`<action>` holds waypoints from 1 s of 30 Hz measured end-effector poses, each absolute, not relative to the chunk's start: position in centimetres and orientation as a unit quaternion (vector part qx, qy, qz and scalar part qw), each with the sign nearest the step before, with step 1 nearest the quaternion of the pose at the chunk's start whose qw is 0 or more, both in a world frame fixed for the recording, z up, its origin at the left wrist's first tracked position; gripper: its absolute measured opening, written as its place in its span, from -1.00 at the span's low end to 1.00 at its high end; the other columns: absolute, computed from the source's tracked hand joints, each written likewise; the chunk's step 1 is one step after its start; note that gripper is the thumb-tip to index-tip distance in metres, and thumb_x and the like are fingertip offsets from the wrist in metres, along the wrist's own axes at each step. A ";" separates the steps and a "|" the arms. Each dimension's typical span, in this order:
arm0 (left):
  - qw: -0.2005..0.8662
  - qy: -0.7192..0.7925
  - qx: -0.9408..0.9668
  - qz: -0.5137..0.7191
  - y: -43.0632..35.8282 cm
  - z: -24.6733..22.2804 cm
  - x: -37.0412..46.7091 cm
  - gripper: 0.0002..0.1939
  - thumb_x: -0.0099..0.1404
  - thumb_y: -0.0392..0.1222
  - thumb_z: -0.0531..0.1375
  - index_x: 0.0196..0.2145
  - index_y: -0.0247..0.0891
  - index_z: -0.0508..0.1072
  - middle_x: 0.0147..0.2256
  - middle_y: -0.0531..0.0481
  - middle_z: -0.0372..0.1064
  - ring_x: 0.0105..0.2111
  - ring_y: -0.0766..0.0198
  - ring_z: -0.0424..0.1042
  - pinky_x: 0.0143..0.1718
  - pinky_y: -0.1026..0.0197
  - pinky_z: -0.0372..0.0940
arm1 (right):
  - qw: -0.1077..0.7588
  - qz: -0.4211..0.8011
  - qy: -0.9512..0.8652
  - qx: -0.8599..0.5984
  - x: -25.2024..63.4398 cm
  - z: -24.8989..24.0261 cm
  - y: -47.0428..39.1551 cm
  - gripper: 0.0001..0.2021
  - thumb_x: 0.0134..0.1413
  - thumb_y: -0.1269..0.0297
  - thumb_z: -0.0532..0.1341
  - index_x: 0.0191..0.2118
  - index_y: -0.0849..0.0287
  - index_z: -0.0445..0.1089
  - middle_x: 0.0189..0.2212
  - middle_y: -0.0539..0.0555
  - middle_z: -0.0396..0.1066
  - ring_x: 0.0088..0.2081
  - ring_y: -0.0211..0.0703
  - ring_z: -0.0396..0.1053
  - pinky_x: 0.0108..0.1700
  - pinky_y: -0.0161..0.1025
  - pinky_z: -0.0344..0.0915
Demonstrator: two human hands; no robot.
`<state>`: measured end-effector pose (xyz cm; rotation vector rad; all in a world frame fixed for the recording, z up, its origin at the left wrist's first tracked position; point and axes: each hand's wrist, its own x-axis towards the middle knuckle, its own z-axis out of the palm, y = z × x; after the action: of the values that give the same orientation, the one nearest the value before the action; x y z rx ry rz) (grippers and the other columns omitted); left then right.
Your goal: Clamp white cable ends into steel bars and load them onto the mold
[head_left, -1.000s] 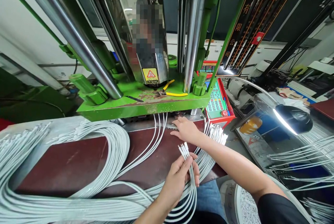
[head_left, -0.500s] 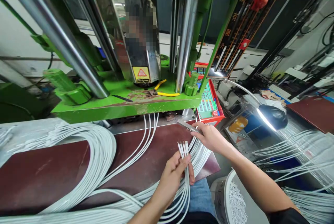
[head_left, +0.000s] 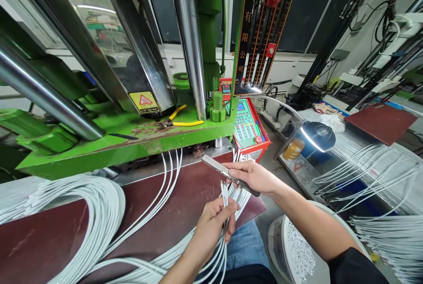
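- Here, the fingers of our left hand pinch a small bundle of white cables, tips up, above the table.
- Just beyond, our right hand grips a flat metal tool between thumb and fingers, near those tips.
- To the left, we see looped cables on the table.
- Behind, three cables run under a green plate, where yellow-handled pliers lie.

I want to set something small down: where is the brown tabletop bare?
The brown tabletop is bare between the hanging cables and left hand, and inside the bend of the big coil. It is crowded at right, where white cables bunch near the right hand, and along the front, under another bundle.
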<state>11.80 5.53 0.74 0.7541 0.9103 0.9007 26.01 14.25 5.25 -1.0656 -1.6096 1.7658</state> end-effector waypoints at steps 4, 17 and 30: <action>0.732 0.431 0.326 0.414 5.6 0.8 11.8 -0.73 0.17 -0.03 0.21 -0.47 -0.31 0.33 -0.76 0.13 0.19 -0.81 0.47 0.03 -0.78 0.39 -0.07 | 0.266 0.647 -0.596 -0.395 25.9 5.1 14.1 -0.57 0.08 0.13 0.19 0.06 0.17 0.37 -0.45 0.00 0.40 -0.47 -0.33 0.26 -0.38 -0.34 0.23; 0.726 0.435 0.280 0.454 5.8 1.9 11.6 -0.72 0.15 -0.01 0.24 -0.47 -0.28 0.31 -0.54 0.06 0.33 -0.64 0.42 0.25 -0.61 0.34 0.19 | 0.269 0.611 -0.630 -0.395 26.2 5.0 14.5 -0.53 0.09 0.08 0.17 0.07 0.21 0.35 -0.45 0.01 0.41 -0.48 -0.31 0.25 -0.41 -0.34 0.19; 0.742 0.425 0.286 0.433 5.9 1.7 10.9 -0.75 0.16 -0.07 0.22 -0.46 -0.31 0.32 -0.66 0.12 0.20 -0.74 0.49 0.06 -0.73 0.38 -0.06 | 0.266 0.625 -0.614 -0.403 26.5 4.8 14.8 -0.60 0.07 0.13 0.19 0.02 0.15 0.40 -0.46 0.00 0.41 -0.50 -0.32 0.25 -0.41 -0.33 0.19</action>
<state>10.88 5.94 1.74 0.6266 0.9308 0.9494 26.50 14.82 4.77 -1.0877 -1.6569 1.6866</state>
